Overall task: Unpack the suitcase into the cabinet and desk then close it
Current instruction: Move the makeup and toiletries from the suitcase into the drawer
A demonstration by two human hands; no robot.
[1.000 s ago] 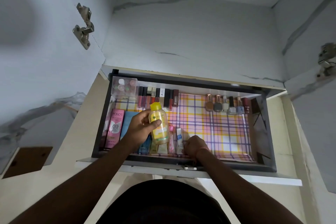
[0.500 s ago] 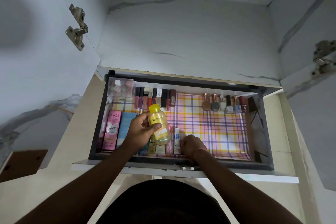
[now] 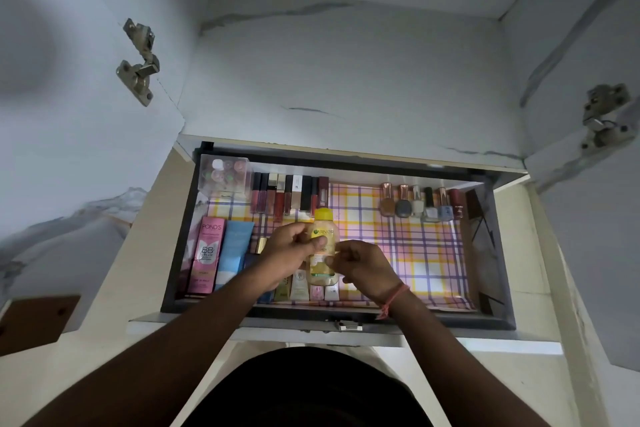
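Now both hands [image 3: 325,253] gripping yellow bottle [image 3: 323,246], over drawer [image 3: 180,239]

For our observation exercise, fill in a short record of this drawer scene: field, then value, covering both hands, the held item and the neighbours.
Left hand: grips yellow bottle
Right hand: pinches bottle's lower part
Bottle: upright, over open drawer
Left of it: pink box, blue tube
Back right: nail polish row
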